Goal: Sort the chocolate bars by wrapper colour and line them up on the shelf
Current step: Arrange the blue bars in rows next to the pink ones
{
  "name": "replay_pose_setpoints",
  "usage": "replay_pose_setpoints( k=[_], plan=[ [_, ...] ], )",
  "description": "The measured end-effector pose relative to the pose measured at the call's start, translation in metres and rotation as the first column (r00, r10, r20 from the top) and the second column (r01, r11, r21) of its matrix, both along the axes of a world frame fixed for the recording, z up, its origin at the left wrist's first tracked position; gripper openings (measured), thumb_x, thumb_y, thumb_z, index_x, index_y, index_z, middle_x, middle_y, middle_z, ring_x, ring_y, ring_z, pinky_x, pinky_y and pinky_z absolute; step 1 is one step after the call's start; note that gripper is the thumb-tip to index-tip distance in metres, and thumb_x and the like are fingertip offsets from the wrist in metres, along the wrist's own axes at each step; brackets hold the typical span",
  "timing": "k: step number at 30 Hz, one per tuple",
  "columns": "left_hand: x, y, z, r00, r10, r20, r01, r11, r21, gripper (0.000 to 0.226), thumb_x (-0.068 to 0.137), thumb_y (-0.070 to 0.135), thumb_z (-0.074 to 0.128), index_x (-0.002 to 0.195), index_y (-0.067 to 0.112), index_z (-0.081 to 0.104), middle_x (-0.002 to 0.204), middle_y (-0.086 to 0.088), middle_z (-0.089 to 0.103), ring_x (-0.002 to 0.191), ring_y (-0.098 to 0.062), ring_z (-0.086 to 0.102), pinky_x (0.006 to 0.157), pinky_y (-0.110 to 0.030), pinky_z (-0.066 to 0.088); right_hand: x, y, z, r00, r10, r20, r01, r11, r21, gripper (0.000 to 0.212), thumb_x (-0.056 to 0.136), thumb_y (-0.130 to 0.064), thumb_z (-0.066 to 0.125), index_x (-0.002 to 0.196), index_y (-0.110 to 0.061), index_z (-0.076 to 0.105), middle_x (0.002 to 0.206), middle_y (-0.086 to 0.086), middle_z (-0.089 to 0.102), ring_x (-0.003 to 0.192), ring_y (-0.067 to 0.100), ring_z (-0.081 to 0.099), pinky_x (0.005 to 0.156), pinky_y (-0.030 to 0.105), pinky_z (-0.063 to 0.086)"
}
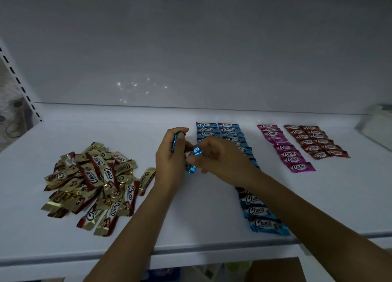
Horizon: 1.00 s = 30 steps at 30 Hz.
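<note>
Both hands gripped blue-wrapped chocolate above the white shelf.

The left hand curled round a small bunch of blue bars, held upright, while the right hand pinched the crimped end of one bar at that bunch. Left of the grip lay a loose gold and red pile. Just behind and right of it ran the blue rows, partly hidden by the right forearm. Farther right stood the pink column, then the red rows.
</note>
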<state>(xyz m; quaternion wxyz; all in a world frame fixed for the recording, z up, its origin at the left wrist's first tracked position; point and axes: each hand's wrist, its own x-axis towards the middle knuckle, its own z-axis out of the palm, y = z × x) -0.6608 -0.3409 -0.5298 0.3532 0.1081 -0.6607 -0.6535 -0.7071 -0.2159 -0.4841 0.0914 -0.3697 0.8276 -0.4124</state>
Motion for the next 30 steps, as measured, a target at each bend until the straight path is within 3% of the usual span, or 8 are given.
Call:
replay_pose_setpoints(
  k=[3, 7, 10, 13, 18, 24, 28, 30],
  plan=[
    [0.000, 0.001, 0.002, 1.000, 0.017, 0.001, -0.017, 1.000, 0.016, 0.023, 0.102, 0.015, 0.042, 0.098, 0.028, 0.062, 0.078, 0.008, 0.063, 0.072, 0.000, 0.062, 0.060, -0.020, 0.051, 0.001, -0.010, -0.001, 0.996, -0.078, -0.048, 0.072, 0.991, -0.113, 0.017, 0.082, -0.025, 0.071, 0.085, -0.009, 0.066, 0.077, 0.002, 0.068, 0.071, 0.016, 0.065, 0.069, 0.038, 0.055],
    [-0.001, 0.000, 0.002, 0.999, 0.041, 0.013, -0.041, 0.999, -0.008, 0.021, 0.101, 0.017, 0.045, 0.094, 0.027, 0.063, 0.086, 0.006, 0.065, 0.076, -0.005, 0.063, 0.063, -0.022, 0.051, 0.000, -0.012, 0.003, 0.973, -0.087, 0.212, 0.142, 0.955, -0.260, 0.006, 0.085, -0.010, 0.067, 0.085, -0.005, 0.065, 0.075, 0.001, 0.069, 0.059, 0.004, 0.065, 0.052, 0.014, 0.048],
    [-0.002, 0.000, 0.001, 0.998, 0.061, 0.031, -0.060, 0.998, -0.024, 0.019, 0.100, 0.023, 0.047, 0.091, 0.029, 0.062, 0.084, 0.002, 0.065, 0.073, -0.009, 0.062, 0.058, -0.023, 0.050, -0.004, -0.007, 0.006, 0.907, -0.133, 0.399, 0.278, 0.902, -0.331, 0.008, 0.089, -0.009, 0.063, 0.096, -0.006, 0.062, 0.081, 0.004, 0.070, 0.055, 0.005, 0.065, 0.048, 0.015, 0.049],
    [-0.002, -0.001, 0.000, 0.994, 0.099, 0.055, -0.096, 0.994, -0.049, 0.014, 0.099, 0.027, 0.049, 0.091, 0.032, 0.060, 0.076, 0.008, 0.065, 0.070, -0.004, 0.063, 0.056, -0.017, 0.049, -0.010, 0.002, 0.014, 0.882, -0.170, 0.440, 0.333, 0.885, -0.325, 0.017, 0.090, -0.009, 0.062, 0.107, -0.010, 0.059, 0.082, 0.001, 0.069, 0.055, 0.007, 0.064, 0.048, 0.015, 0.049],
    [-0.002, -0.001, 0.003, 0.993, 0.103, 0.049, -0.102, 0.995, -0.011, 0.015, 0.099, 0.026, 0.050, 0.088, 0.031, 0.058, 0.064, 0.011, 0.063, 0.064, -0.001, 0.063, 0.054, -0.016, 0.048, -0.026, 0.022, 0.012, 0.919, -0.255, 0.299, 0.315, 0.934, -0.171, 0.008, 0.088, -0.008, 0.063, 0.093, -0.003, 0.060, 0.087, 0.010, 0.069, 0.048, 0.007, 0.061, 0.046, 0.016, 0.047],
    [-0.001, 0.000, 0.002, 0.995, 0.096, 0.035, -0.095, 0.995, -0.034, 0.013, 0.098, 0.023, 0.053, 0.089, 0.031, 0.059, 0.069, 0.006, 0.063, 0.066, -0.005, 0.065, 0.056, -0.016, 0.048, -0.027, 0.027, -0.015, 0.958, -0.278, -0.069, 0.286, 0.942, 0.176, 0.020, 0.084, -0.029, 0.068, 0.069, -0.024, 0.056, 0.074, -0.005, 0.063, 0.067, 0.007, 0.057, 0.062, 0.021, 0.042],
    [-0.001, -0.001, 0.001, 0.994, 0.099, 0.039, -0.098, 0.994, -0.039, 0.013, 0.098, 0.023, 0.053, 0.090, 0.032, 0.058, 0.070, 0.006, 0.063, 0.067, -0.004, 0.065, 0.058, -0.015, 0.049, -0.028, 0.028, -0.016, 0.925, -0.237, -0.298, 0.331, 0.887, 0.321, 0.023, 0.086, -0.039, 0.063, 0.070, -0.024, 0.059, 0.071, -0.010, 0.060, 0.069, 0.009, 0.057, 0.075, 0.026, 0.042],
    [-0.001, -0.001, 0.000, 0.995, 0.094, 0.041, -0.092, 0.995, -0.036, 0.013, 0.098, 0.023, 0.052, 0.090, 0.032, 0.058, 0.071, 0.006, 0.063, 0.067, -0.003, 0.064, 0.058, -0.015, 0.050, -0.031, 0.029, -0.013, 0.920, -0.227, -0.321, 0.340, 0.869, 0.360, 0.020, 0.085, -0.039, 0.063, 0.077, -0.022, 0.063, 0.073, -0.009, 0.059, 0.071, 0.010, 0.056, 0.078, 0.029, 0.044]
  ],
)
